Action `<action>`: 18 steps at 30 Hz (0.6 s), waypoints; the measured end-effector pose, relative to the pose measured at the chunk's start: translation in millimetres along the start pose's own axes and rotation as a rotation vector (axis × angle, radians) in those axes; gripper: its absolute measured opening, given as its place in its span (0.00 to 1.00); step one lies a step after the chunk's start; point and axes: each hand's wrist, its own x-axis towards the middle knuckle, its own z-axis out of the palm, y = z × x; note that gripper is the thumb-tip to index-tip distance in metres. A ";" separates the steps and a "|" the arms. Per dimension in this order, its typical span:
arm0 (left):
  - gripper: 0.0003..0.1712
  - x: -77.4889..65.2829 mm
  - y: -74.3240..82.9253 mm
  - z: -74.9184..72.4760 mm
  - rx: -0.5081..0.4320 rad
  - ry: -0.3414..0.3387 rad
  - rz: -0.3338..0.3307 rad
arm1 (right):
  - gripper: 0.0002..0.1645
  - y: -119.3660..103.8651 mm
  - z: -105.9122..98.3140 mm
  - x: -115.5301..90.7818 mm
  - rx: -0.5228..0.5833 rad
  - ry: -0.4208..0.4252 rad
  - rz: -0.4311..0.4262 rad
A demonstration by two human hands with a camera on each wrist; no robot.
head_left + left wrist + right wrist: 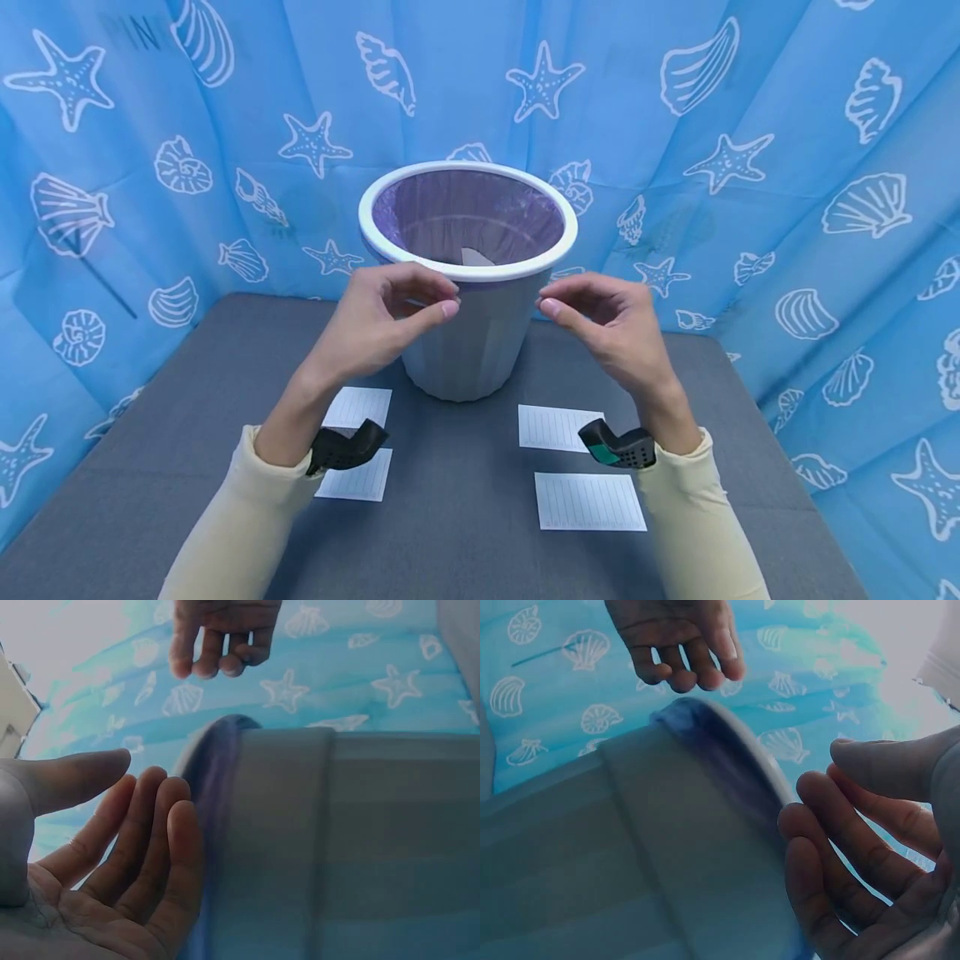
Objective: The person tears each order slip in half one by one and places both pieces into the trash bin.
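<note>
A light grey trash bin (467,350) with a white rim (367,218) stands upright near the back of the table. A purple bag (480,200) lines it, and a pale scrap (476,257) shows inside. My left hand (382,312) hovers at the bin's front left, fingers softly bent and nothing between them. Across from it, at the front right, my right hand (611,325) has the same loose curve and holds nothing. In the left wrist view the fingertips (180,814) are close beside the rim; whether they touch it I cannot tell.
Two lined paper slips (358,407) lie on the grey table (457,533) at the left, partly behind my left wrist. Two more slips (589,502) lie at the right. A blue curtain (465,75) printed with shells and starfish surrounds the table's back and sides.
</note>
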 end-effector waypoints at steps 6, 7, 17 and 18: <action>0.13 -19.4 -22.8 6.0 -0.001 -0.012 -0.058 | 0.09 21.9 6.9 -22.6 0.055 0.007 0.072; 0.13 -22.5 -27.3 6.5 -0.003 -0.013 -0.069 | 0.09 25.2 8.1 -25.4 0.057 0.007 0.090; 0.12 -42.0 -71.7 4.5 -0.030 0.011 -0.178 | 0.09 52.9 22.9 -42.2 0.059 -0.016 0.195; 0.12 -42.9 -75.6 4.2 -0.025 0.012 -0.188 | 0.10 55.3 24.6 -43.4 0.060 -0.022 0.203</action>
